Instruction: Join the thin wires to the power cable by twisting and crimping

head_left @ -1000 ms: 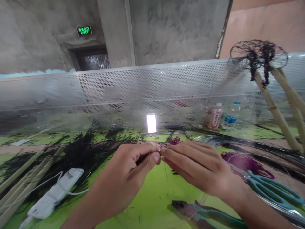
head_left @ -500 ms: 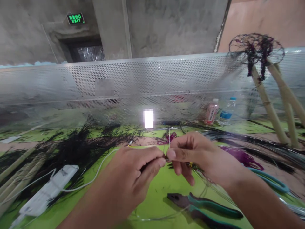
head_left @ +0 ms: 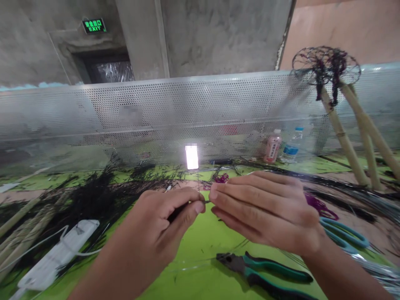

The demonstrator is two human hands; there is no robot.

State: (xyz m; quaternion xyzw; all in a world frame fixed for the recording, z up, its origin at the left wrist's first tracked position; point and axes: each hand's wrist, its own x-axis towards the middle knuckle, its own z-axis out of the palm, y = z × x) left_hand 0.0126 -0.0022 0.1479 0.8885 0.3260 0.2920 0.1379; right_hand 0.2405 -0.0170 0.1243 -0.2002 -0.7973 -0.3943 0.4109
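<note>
My left hand (head_left: 162, 221) is closed in a pinch on a thin dark stem with a fine wire (head_left: 203, 201) at its tip. My right hand (head_left: 265, 212) meets it fingertip to fingertip, fingers pressed together and stretched toward the left, pinching the same wire. Both hands hover over the green table (head_left: 200, 246). What lies between the right fingers is mostly hidden.
Teal-handled pliers (head_left: 259, 268) lie below my right hand and teal scissors (head_left: 343, 235) to its right. A white power strip (head_left: 59, 254) sits at the left by black feathery strands (head_left: 93, 191). Bottles (head_left: 273, 146) stand by the perforated metal screen (head_left: 200, 112); bamboo poles (head_left: 343, 137) lean at the right.
My right hand has turned from an upright pinch with fingers hanging down to fingers laid flat and pointing left. The upright wire end above it is gone from view. The left hand barely moved.
</note>
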